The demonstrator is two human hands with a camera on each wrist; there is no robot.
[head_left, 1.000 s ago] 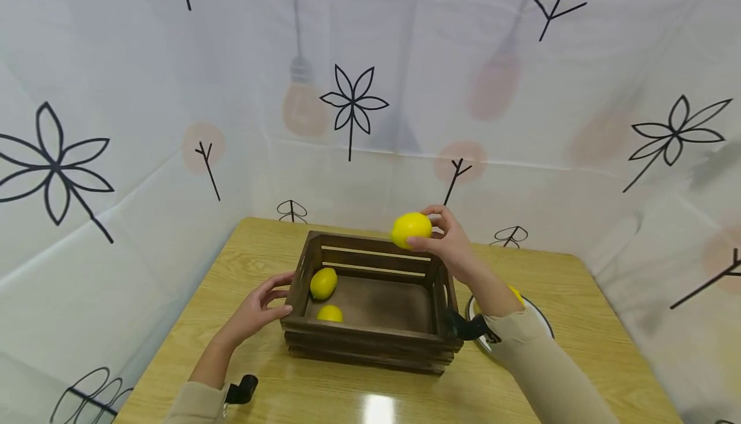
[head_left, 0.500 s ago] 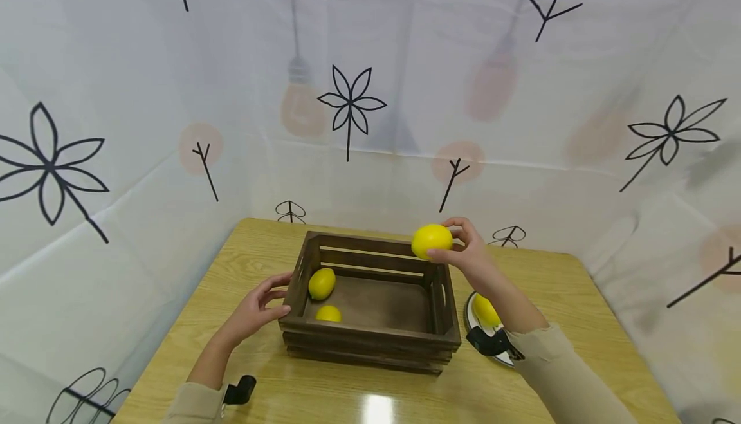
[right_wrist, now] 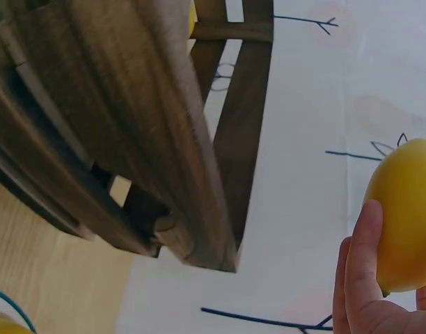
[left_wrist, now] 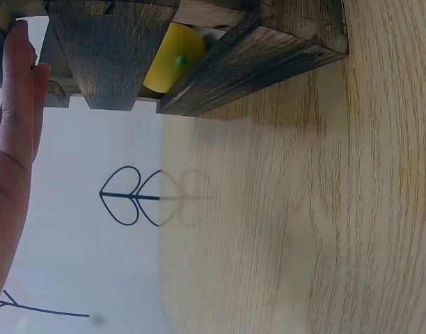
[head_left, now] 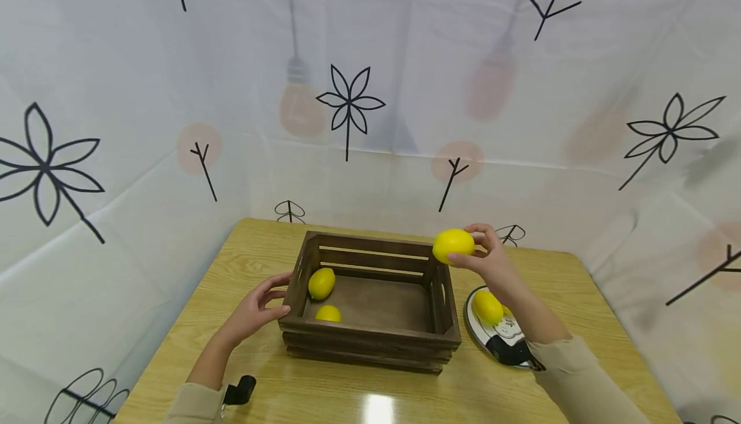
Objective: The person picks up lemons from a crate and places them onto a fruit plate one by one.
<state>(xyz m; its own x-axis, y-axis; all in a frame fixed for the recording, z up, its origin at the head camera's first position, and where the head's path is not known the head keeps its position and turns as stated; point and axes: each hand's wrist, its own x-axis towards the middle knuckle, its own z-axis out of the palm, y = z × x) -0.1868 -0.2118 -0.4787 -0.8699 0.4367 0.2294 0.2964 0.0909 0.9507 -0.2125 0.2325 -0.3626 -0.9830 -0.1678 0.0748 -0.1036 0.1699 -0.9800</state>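
Pinching held lemon (head_left: 453,246) right of centre, right hand (head_left: 491,258) sits just right of it. Left hand (head_left: 255,313), relaxed, touches crate (head_left: 382,305), lower left. Right wrist (head_left: 538,321) hides part of plate (head_left: 479,334); front wall (head_left: 365,347) half hides inner lemon (head_left: 329,313).

The lemon (head_left: 454,245) in my right hand (head_left: 494,262) looks smooth, with a faint waxy sheen. Beside my left hand (head_left: 257,308), the crate (head_left: 370,345) is dark-stained wood, its slats mostly matt, grained and a little rough. The table (head_left: 312,392) has a pale wood-grain surface, smooth and glossy enough to throw back a bright patch at the near side. On the right, the plate (head_left: 476,336) looks smooth. The far backdrop (head_left: 417,38) looks like matt, lightly creased cloth; my sleeves (head_left: 585,379) are matt cloth too.
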